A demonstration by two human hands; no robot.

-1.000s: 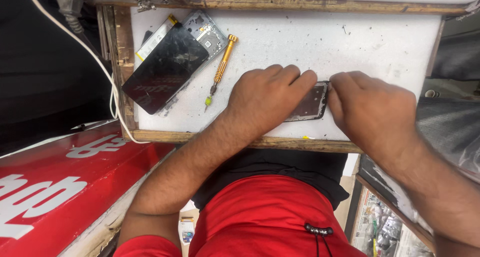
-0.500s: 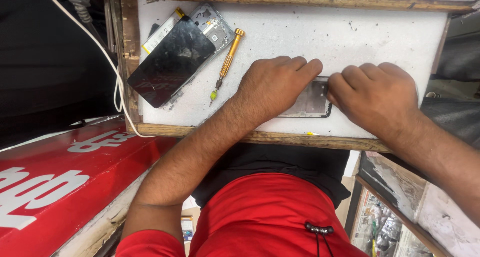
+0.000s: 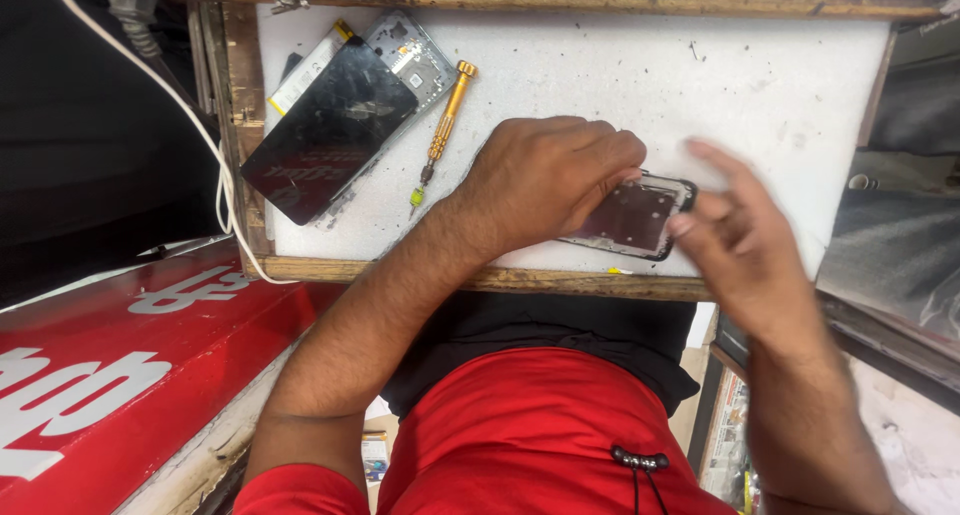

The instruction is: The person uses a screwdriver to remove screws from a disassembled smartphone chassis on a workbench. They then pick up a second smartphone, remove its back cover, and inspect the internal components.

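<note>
A dark phone [image 3: 638, 215] lies near the front edge of the white work board [image 3: 620, 75]. My left hand [image 3: 545, 180] rests on its left part, fingers curled over it and pressing it down. My right hand [image 3: 745, 240] is blurred, lifted just off the phone's right end, fingers spread and holding nothing. Further left lies a second, opened phone with a black screen panel [image 3: 325, 135] over a grey frame [image 3: 410, 60]. A yellow-handled screwdriver [image 3: 440, 135] lies beside it, left of my left hand.
The board sits in a wooden frame [image 3: 480, 275]. A white cable [image 3: 215, 165] runs down the left side. A red panel with white lettering [image 3: 130, 365] is at lower left. Dark clutter and plastic [image 3: 900, 255] stand at right.
My right hand has come off the phone's right end and opened, moving right and toward me. The left hand stays on the phone. The view has shifted slightly.
</note>
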